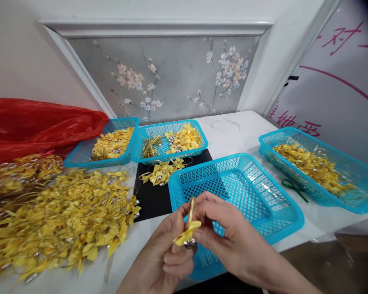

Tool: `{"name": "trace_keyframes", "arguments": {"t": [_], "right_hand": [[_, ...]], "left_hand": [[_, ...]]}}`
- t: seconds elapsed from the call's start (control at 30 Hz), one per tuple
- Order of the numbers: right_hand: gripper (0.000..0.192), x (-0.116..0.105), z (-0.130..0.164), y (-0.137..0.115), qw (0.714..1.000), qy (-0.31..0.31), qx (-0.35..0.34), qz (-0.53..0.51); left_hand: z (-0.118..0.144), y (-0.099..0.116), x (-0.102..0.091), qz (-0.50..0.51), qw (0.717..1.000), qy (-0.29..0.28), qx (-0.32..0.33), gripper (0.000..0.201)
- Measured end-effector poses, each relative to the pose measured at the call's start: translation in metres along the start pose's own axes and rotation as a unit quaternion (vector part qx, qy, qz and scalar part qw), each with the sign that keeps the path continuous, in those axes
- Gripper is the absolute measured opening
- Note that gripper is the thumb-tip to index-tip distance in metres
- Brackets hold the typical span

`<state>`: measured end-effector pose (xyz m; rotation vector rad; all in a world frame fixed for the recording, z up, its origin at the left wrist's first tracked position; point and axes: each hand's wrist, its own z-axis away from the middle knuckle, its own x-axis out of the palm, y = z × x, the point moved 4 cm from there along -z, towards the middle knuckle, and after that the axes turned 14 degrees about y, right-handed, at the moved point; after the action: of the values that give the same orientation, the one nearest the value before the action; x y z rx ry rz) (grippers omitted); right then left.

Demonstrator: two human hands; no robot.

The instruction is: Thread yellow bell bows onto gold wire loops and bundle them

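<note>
Both hands meet at the near table edge over one small yellow ribbon bow [187,232] with a gold strand standing up from it and a silver bell under it. My left hand [162,257] pinches the bow from the left; my right hand [230,237] grips it from the right. Right behind the hands stands a blue plastic basket [290,212] with nothing in it.
A large heap of yellow bows [61,216] covers the table's left, with a red plastic bag [33,126] behind. Three more blue baskets [135,139] [202,143] [364,179] hold bows. More bows [162,169] lie on a black mat [153,200]. Green scissors [294,188] lie at right.
</note>
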<state>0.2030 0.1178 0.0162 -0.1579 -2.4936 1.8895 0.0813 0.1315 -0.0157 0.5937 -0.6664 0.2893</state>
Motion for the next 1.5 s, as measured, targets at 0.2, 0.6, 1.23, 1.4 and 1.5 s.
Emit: {"name": "trace_keyframes", "arguments": {"t": [0.2,0.6,1.23,1.4,1.5], "right_hand": [[0.018,-0.005,0.001,0.000,0.999,-0.010,0.002,0.053],[0.012,-0.012,0.003,0.011,0.995,-0.009,0.032,0.089],[0.018,-0.006,-0.004,0.019,0.990,0.056,0.121,-0.048],[0.015,-0.013,-0.002,0.012,0.994,0.069,0.075,0.030],[0.015,-0.014,-0.001,0.009,0.993,0.070,0.042,0.086]], "left_hand": [[0.002,0.013,-0.007,-0.154,0.967,0.118,0.166,0.024],[0.011,0.023,-0.005,-0.316,0.870,0.156,0.345,0.021],[0.005,0.005,0.006,-0.188,0.958,0.069,0.203,0.023],[0.015,0.012,0.006,-0.277,0.898,0.139,0.314,0.015],[0.020,0.013,0.009,-0.289,0.879,0.145,0.351,0.025]]}}
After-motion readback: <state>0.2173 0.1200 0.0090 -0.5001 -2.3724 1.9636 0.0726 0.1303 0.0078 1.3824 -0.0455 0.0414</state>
